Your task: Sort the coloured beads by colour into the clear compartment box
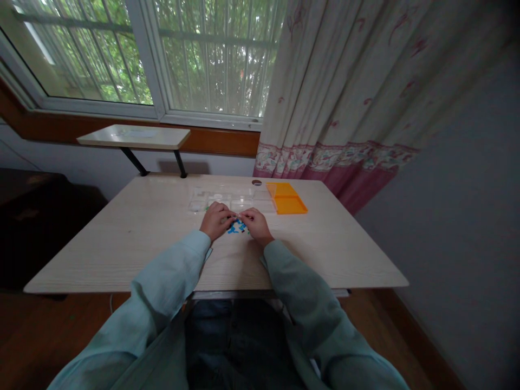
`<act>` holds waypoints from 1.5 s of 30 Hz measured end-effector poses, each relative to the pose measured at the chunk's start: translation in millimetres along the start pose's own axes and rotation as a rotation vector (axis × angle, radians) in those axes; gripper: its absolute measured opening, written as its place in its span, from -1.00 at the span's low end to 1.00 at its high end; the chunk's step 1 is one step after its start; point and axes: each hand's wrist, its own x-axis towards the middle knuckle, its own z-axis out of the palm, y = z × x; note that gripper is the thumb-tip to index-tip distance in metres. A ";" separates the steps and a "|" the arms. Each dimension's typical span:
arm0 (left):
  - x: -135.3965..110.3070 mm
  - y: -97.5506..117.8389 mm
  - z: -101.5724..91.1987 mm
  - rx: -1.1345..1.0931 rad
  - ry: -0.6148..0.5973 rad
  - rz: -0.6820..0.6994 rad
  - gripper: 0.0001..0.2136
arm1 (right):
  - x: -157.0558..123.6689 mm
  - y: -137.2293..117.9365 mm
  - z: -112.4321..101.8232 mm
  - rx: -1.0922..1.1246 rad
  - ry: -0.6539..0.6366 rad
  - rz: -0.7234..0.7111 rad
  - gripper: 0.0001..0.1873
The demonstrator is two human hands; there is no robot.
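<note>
A small pile of blue pieces [236,226], with a few dark and green bits among them, lies on the light wooden table. Over its left side is my left hand [218,219], fingers pinched together. My right hand [256,223] comes in from the other side, its fingertips also pinched and almost meeting the left ones. Whatever sits between the fingertips is too small to make out. Just beyond both hands rests a clear plastic compartment box [260,205], and a green bit shows near my left hand's knuckles.
An open orange case [291,205] lies right of the clear box, near a round hole [257,183] in the tabletop [333,249]. A raised shelf [134,135] on black legs stands at the back left. A curtain [325,108] hangs behind the table, beside the window.
</note>
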 end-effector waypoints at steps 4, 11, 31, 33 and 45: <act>0.3 1.0 -1.1 -0.006 0.013 0.010 -0.79 | -0.3 0.0 0.5 -0.002 0.005 -0.022 -0.76; 1.2 0.1 -3.6 -0.004 0.000 -0.025 -0.76 | -0.1 -0.6 0.9 0.013 -0.039 -0.042 -0.74; 1.5 -29.5 -8.5 -0.023 0.328 -0.404 -0.78 | -4.0 7.3 -1.8 -0.393 -0.321 -0.318 -0.83; 1.6 -29.5 -8.5 -0.026 0.328 -0.408 -0.78 | -3.7 7.8 -1.6 -0.402 -0.318 -0.314 -0.84; 0.5 -33.4 -5.1 0.010 0.271 -0.425 -0.77 | -2.6 -5.7 -6.0 -0.350 -0.179 -0.230 -0.88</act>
